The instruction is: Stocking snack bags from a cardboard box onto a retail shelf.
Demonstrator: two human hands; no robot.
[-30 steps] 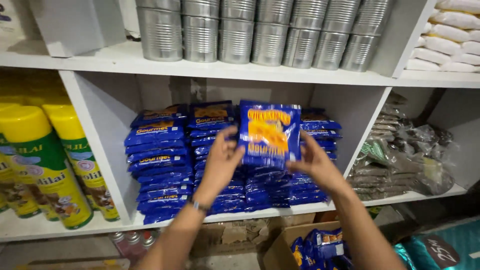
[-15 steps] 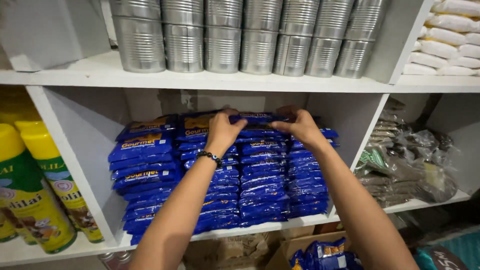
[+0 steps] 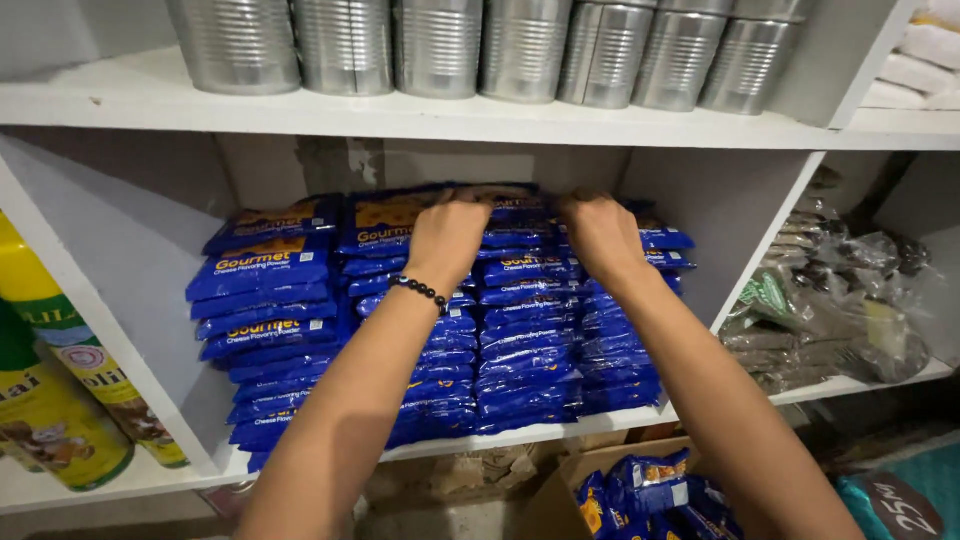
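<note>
Stacks of pouches [image 3: 500, 330] fill the middle shelf compartment [image 3: 150, 250]. Cans [image 3: 440, 45] stand in a row on the shelf above. Bottles [image 3: 50, 400] stand left, clear bags [image 3: 830, 320] right, a carton [image 3: 600, 480] below.

left hand [image 3: 447, 236], right hand [image 3: 601, 232], on stacked blue packets [image 3: 520, 330]

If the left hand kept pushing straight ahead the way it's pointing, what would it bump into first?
The left hand points into the shelf, resting on top of the middle stack of blue packets. Going straight on, it would probably slide over the top packet and meet the back wall of the shelf, though depth is hard to judge.
</note>
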